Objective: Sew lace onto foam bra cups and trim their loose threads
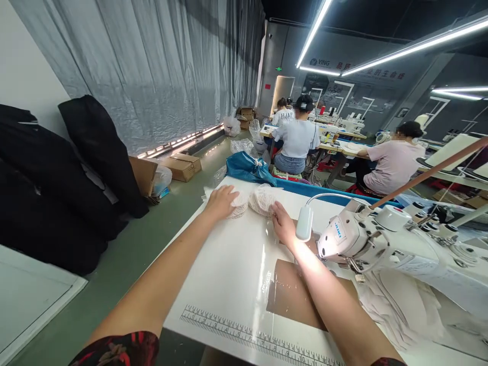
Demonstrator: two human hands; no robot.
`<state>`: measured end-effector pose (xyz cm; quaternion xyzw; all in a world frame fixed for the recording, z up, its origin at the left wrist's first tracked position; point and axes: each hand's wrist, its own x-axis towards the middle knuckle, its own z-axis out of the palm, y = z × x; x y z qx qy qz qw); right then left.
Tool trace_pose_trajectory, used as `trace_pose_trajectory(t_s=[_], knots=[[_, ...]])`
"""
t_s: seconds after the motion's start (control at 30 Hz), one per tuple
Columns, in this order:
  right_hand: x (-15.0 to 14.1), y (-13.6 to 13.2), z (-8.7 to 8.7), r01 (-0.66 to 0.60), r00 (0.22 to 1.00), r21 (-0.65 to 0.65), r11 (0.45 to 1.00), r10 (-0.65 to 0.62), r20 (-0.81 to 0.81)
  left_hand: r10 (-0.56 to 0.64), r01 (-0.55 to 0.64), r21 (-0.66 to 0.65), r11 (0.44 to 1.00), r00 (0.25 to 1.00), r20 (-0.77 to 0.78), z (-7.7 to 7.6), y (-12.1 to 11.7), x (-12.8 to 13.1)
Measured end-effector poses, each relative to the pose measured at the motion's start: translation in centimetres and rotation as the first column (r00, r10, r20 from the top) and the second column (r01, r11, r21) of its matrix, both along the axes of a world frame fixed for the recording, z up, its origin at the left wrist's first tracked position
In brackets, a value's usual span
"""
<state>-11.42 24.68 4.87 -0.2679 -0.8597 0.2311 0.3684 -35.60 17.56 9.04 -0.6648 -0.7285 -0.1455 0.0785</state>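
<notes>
Two small piles of white lace pieces lie at the far end of the white sewing table (224, 254). My left hand (221, 202) rests palm down over the left lace pile (240, 204), its fingers stretched across it. At the right lace pile (261, 200), my right hand (282, 222) has its bent fingers at the near right edge; the thumb is hard to see. A white sewing machine (354, 234) stands right of my right hand, with its small lamp (304, 223) lit close to my wrist.
Pale cut fabric (404, 300) is heaped beneath the machine arm. A printed ruler (251, 333) runs along the table's near edge. A blue bag (247, 169) sits beyond the far edge. Cardboard boxes (181, 166) stand on the floor at left. Several people sit at machines ahead.
</notes>
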Motion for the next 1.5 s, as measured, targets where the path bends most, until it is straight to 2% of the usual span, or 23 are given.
trace_pose_trajectory(t_s=[0.1,0.17,0.23,0.3,0.4,0.47,0.5,0.57,0.63,0.7,0.73,0.8,0.83,0.87,0.93,1.0,1.1,1.23,1.33,1.4,1.47,1.5], knots=[[2.9,-1.8,-1.7,0.003,0.992,-0.012,1.000,-0.002,0.123,-0.032,0.033,-0.093,0.995,0.999,0.016,-2.9,0.0,0.1],[6.0,-4.4,-2.1,-0.031,0.977,-0.034,0.999,0.038,0.208,-0.042,0.043,-0.091,0.995,0.999,0.018,-3.7,-0.3,0.4],[9.3,-7.3,-2.0,-0.061,0.958,-0.073,0.995,0.079,0.274,-0.069,0.069,-0.001,0.998,0.998,0.012,-3.7,-0.4,0.9],[12.8,-9.8,-1.8,-0.078,0.938,-0.104,0.991,0.109,0.329,-0.160,0.156,0.086,0.984,0.986,0.040,-3.1,-0.7,2.3],[18.0,-12.7,-2.2,-0.022,0.908,-0.088,0.996,0.057,0.416,-0.343,0.352,-0.019,0.936,0.922,0.178,-2.0,-1.7,6.6],[21.2,-14.4,-3.0,0.079,0.901,-0.048,0.996,-0.051,0.432,-0.488,0.540,-0.095,0.836,0.812,0.319,-1.3,-3.1,11.0],[22.7,-15.1,-3.4,0.134,0.903,-0.033,0.990,-0.108,0.415,-0.565,0.639,-0.103,0.762,0.734,0.376,-1.0,-3.8,13.4],[25.3,-16.4,-4.2,0.224,0.920,-0.029,0.974,-0.202,0.336,-0.711,0.810,-0.094,0.579,0.558,0.428,-0.6,-5.1,18.6],[27.3,-17.3,-4.5,0.307,0.929,-0.046,0.950,-0.289,0.232,-0.799,0.896,-0.094,0.434,0.431,0.419,-0.5,-5.7,23.5],[28.9,-17.9,-4.4,0.407,0.911,-0.077,0.910,-0.398,0.107,-0.862,0.934,-0.042,0.355,0.345,0.371,-0.7,-5.3,27.8],[29.6,-18.0,-4.2,0.467,0.884,-0.107,0.878,-0.467,0.033,-0.884,0.942,-0.006,0.335,0.317,0.344,-0.9,-4.8,29.6],[31.0,-17.8,-3.8,0.571,0.785,-0.228,0.788,-0.606,-0.128,-0.907,0.940,0.067,0.334,0.301,0.296,-1.5,-3.2,32.9],[31.6,-17.6,-3.7,0.577,0.723,-0.346,0.740,-0.660,-0.206,-0.909,0.933,0.093,0.349,0.313,0.274,-1.9,-2.2,34.3],[32.2,-17.2,-3.5,0.536,0.663,-0.483,0.693,-0.699,-0.267,-0.908,0.923,0.108,0.370,0.334,0.252,-2.2,-1.2,35.6],[33.2,-16.4,-3.4,0.359,0.583,-0.706,0.611,-0.737,-0.342,-0.894,0.906,0.081,0.416,0.391,0.217,-2.9,0.6,37.9],[33.8,-15.6,-3.3,0.203,0.560,-0.797,0.568,-0.736,-0.381,-0.875,0.895,-0.006,0.446,0.437,0.208,-3.4,2.1,39.7],[34.1,-14.5,-3.1,0.100,0.576,-0.818,0.566,-0.704,-0.417,-0.849,0.879,-0.120,0.462,0.477,0.228,-3.5,3.1,41.2],[34.3,-13.6,-2.7,-0.028,0.561,-0.822,0.569,-0.671,-0.484,-0.819,0.861,-0.143,0.487,0.508,0.267,-3.1,3.3,41.6],[34.4,-13.2,-2.7,-0.072,0.522,-0.797,0.599,-0.658,-0.542,-0.787,0.851,-0.167,0.498,0.524,0.324,-2.8,3.6,41.3],[34.4,-13.1,-3.1,-0.033,0.550,-0.768,0.640,-0.630,-0.549,-0.763,0.844,-0.149,0.515,0.531,0.368,-2.8,3.7,41.1],[34.4,-13.2,-3.6,0.127,0.664,-0.676,0.726,-0.569,-0.486,-0.744,0.832,-0.089,0.547,0.532,0.404,-2.9,3.8,41.0],[34.3,-13.2,-3.8,0.238,0.733,-0.586,0.775,-0.539,-0.415,-0.741,0.825,-0.050,0.563,0.532,0.410,-3.1,3.8,41.0]])
